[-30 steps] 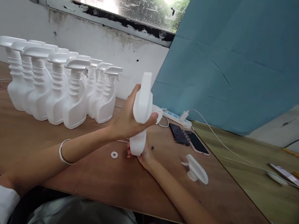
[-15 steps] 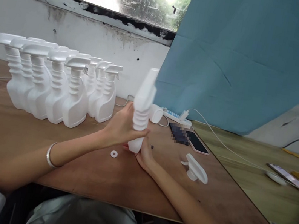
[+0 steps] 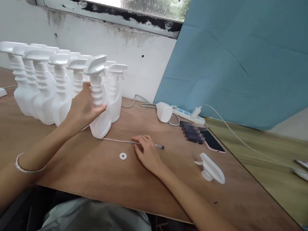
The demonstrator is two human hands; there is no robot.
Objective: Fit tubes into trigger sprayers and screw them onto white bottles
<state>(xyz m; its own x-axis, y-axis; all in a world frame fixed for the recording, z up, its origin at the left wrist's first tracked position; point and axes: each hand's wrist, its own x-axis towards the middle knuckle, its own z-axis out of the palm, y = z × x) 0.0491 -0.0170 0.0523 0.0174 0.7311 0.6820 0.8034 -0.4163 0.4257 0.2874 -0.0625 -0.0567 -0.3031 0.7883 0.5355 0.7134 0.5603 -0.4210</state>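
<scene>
Left hand [image 3: 83, 107], nearer bottle row [image 3: 45, 103], wraps spray bottle [image 3: 101, 125] at row's right front; long axis near upright, top leaning left. Right hand [image 3: 148, 154], right of row, over thin tube [image 3: 117, 140]; pinching, can't tell.

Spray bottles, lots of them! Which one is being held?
The front spray bottle near the group's right end: the left hand is wrapped around it. No hand holds the other bottles.

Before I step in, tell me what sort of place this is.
Probably a small, makeshift workroom: many matching white spray bottles stand grouped on a brown tabletop, a loose spray head lies there too, and the wall is stained.
</scene>
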